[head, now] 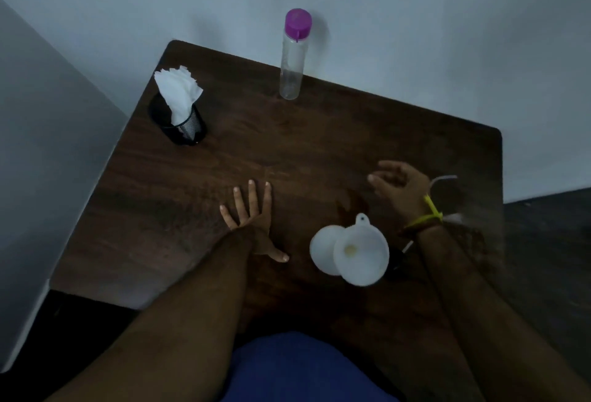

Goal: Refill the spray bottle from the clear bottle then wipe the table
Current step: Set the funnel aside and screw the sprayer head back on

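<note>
The clear bottle (291, 64) with a purple cap stands upright at the table's far edge, cap on. A white spray bottle (322, 249), its spray head off, stands near the front with a white funnel (363, 253) sitting tilted in its neck. My left hand (252, 213) lies flat on the dark wooden table (287, 152), fingers spread, left of the spray bottle. My right hand (398, 182) hovers behind and right of the funnel, fingers loosely curled, holding nothing. A thin white tube (444, 178) and a dark part (396, 261), probably the spray head, show partly behind my right wrist.
A black mesh cup (184, 128) holding white tissues (177, 91) stands at the table's back left. A grey wall runs close behind the table. The table's right edge lies just beyond my right arm, with dark floor past it.
</note>
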